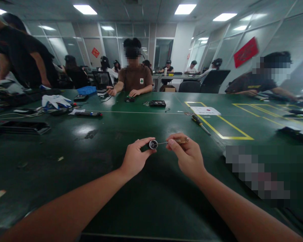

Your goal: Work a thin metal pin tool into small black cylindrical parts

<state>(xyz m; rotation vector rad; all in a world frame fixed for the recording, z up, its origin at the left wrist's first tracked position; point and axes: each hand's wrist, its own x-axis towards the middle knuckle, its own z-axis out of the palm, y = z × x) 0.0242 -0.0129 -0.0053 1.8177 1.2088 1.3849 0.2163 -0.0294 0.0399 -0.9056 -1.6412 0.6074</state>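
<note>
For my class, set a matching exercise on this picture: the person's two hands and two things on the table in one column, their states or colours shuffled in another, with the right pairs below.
Column one
1. Left hand
2. Right hand
3. Basket
4. Gloves

Column two
A. Holds a slim tool with a thin shaft
B. White with blue trim
C. Holds a small round part
D. Blue

Right pairs: 1-C, 2-A, 3-D, 4-B

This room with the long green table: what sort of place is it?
Probably a workshop for small handwork. The green table bears a screwdriver and gloves, and the right hand points a thin tool at a round part in the left hand.
</note>
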